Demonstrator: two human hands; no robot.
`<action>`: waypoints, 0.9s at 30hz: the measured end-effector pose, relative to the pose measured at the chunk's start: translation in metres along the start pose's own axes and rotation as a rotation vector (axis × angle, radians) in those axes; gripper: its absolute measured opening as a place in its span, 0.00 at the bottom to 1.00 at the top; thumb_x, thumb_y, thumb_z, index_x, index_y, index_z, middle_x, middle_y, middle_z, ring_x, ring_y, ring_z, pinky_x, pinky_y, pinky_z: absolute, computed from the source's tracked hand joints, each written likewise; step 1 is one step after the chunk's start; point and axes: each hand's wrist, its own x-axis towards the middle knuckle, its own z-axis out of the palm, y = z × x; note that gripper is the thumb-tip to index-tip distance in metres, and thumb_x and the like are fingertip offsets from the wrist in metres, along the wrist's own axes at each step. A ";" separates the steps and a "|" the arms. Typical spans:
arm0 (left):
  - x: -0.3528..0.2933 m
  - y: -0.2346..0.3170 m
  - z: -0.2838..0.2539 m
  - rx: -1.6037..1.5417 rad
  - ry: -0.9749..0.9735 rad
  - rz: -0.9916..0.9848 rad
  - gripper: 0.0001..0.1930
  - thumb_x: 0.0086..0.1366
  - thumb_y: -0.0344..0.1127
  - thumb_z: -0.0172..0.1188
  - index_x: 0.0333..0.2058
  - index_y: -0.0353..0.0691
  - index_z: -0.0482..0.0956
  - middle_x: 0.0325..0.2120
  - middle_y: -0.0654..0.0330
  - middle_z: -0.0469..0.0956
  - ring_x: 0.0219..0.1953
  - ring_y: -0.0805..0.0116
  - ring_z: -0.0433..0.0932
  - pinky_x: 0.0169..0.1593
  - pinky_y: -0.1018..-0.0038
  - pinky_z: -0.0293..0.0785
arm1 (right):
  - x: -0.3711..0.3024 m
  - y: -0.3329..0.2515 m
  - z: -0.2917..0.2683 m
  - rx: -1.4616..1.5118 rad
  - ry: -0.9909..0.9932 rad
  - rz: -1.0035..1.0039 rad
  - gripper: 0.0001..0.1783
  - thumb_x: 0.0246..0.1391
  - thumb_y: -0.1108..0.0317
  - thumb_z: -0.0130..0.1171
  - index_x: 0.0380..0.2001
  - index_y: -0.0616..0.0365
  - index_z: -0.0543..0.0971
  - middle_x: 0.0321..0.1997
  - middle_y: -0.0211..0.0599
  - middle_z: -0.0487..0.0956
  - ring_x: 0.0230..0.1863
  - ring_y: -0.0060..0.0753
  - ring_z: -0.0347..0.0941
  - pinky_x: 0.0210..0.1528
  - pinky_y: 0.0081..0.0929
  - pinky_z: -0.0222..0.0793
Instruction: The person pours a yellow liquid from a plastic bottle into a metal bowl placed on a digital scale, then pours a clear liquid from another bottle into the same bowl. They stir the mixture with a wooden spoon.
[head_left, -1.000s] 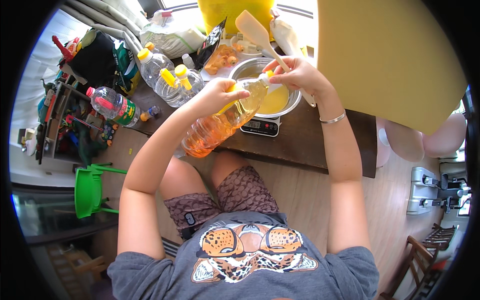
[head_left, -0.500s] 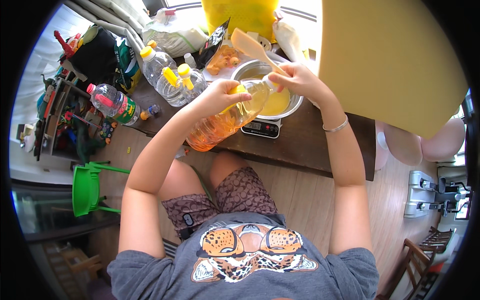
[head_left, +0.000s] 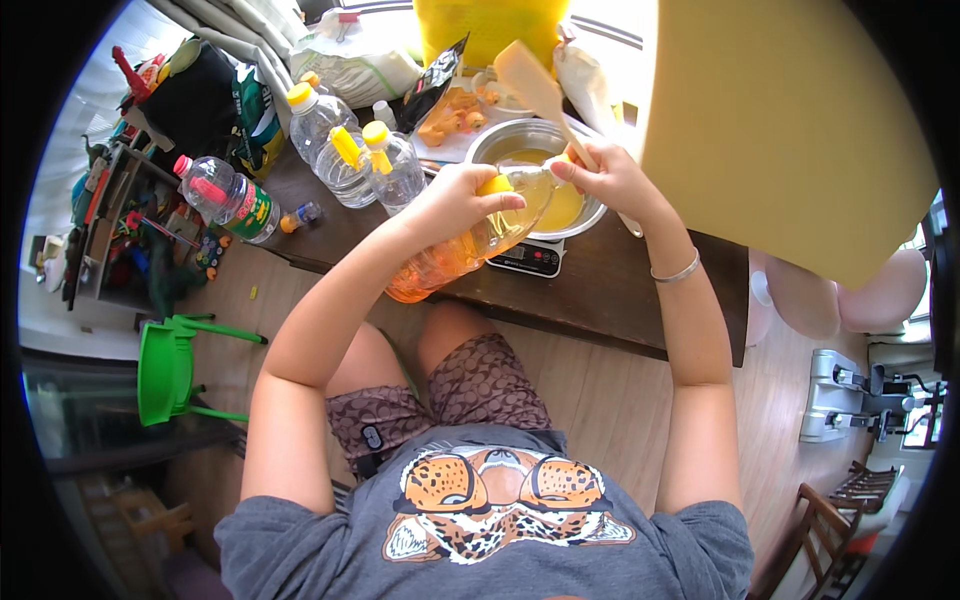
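My left hand (head_left: 462, 205) is wrapped round the yellow handle of a big clear bottle of orange-gold oil (head_left: 440, 265), which lies tilted with its neck toward the right. My right hand (head_left: 610, 185) grips a pale spatula (head_left: 530, 82), blade up and away from me. Its thumb and fingers are also at the bottle's mouth; whether they hold a cap there I cannot tell. Beneath the bottle's neck stands a steel bowl (head_left: 598, 218) with yellow liquid in it. The bowl rests on a black kitchen scale (head_left: 527, 258), partly hidden by the bottle.
On the dark table (head_left: 660, 290), several clear bottles with yellow caps (head_left: 395, 165) stand left of the bowl. A red-capped bottle (head_left: 230, 200) is further left. Behind lie a bag of orange pieces (head_left: 455, 118) and a yellow container (head_left: 485, 35). A large yellowish panel (head_left: 780, 130) borders the right.
The bottle and both hands have shifted slightly to the right. The spatula has swung more upright, and my right fingers have moved about the bottle's mouth.
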 end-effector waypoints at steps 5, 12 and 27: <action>0.001 0.007 -0.002 0.090 -0.009 0.020 0.20 0.60 0.46 0.66 0.36 0.32 0.79 0.20 0.66 0.73 0.25 0.80 0.67 0.31 0.75 0.68 | 0.005 0.020 0.003 -0.027 -0.010 0.073 0.20 0.58 0.50 0.59 0.31 0.59 0.79 0.20 0.21 0.71 0.24 0.14 0.64 0.27 0.16 0.59; -0.003 -0.004 -0.006 0.047 0.023 0.036 0.19 0.61 0.46 0.65 0.38 0.32 0.79 0.22 0.64 0.75 0.26 0.79 0.69 0.32 0.76 0.70 | 0.000 0.014 0.006 0.218 -0.029 -0.111 0.23 0.57 0.47 0.59 0.39 0.59 0.77 0.25 0.26 0.76 0.29 0.18 0.71 0.37 0.20 0.68; 0.000 -0.009 -0.016 0.106 -0.009 0.030 0.20 0.60 0.45 0.65 0.40 0.31 0.79 0.25 0.60 0.78 0.29 0.78 0.71 0.36 0.73 0.71 | 0.000 0.004 0.009 0.277 -0.067 0.026 0.16 0.58 0.59 0.60 0.44 0.58 0.76 0.25 0.25 0.75 0.24 0.13 0.63 0.28 0.15 0.59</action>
